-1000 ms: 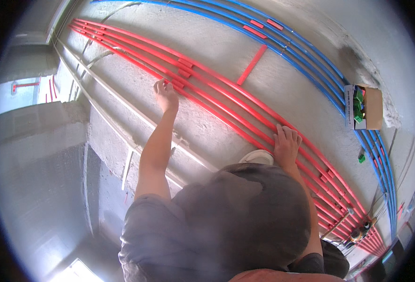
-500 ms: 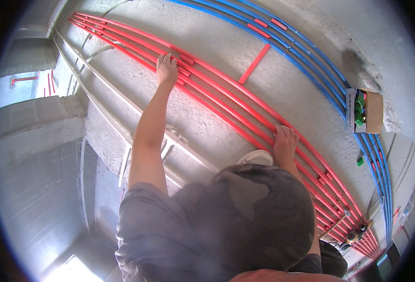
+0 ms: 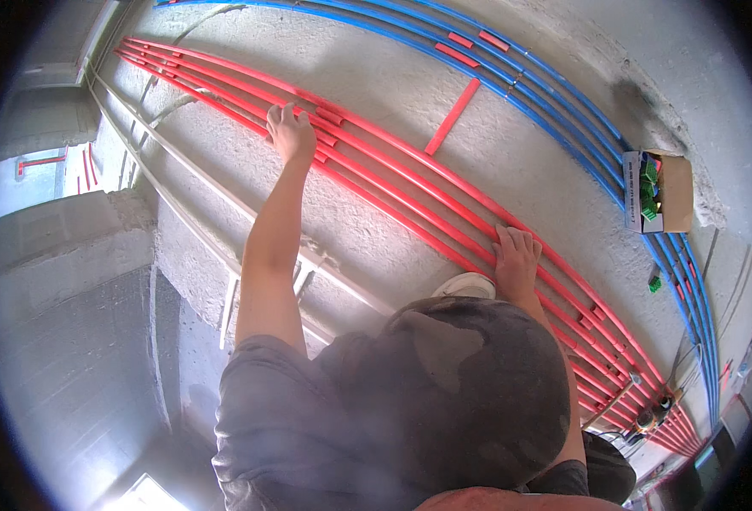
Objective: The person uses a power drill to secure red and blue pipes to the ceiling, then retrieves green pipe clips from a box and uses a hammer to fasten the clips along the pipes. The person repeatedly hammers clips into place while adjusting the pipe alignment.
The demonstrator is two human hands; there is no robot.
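Observation:
Several long red pipes run side by side over the rough concrete floor, with short red pieces set between them. Toward their far left part, my left hand rests on the pipes with its fingers spread. My right hand lies nearer to me, with bent fingers hooked over the upper red pipe; the underside of its grip is hidden. A pale shoe shows beside the lowest pipe, close to the right hand.
Blue pipes curve along the far right. An opened cardboard box holding green pieces sits on them. One loose red length lies between both bundles. Pale bars run along the left. A wooden-handled tool crosses the pipes lower right.
My left hand has shifted slightly left along the red pipes, and its fingers have spread. My right hand stays at the same spot on its pipe. The view has tilted slightly.

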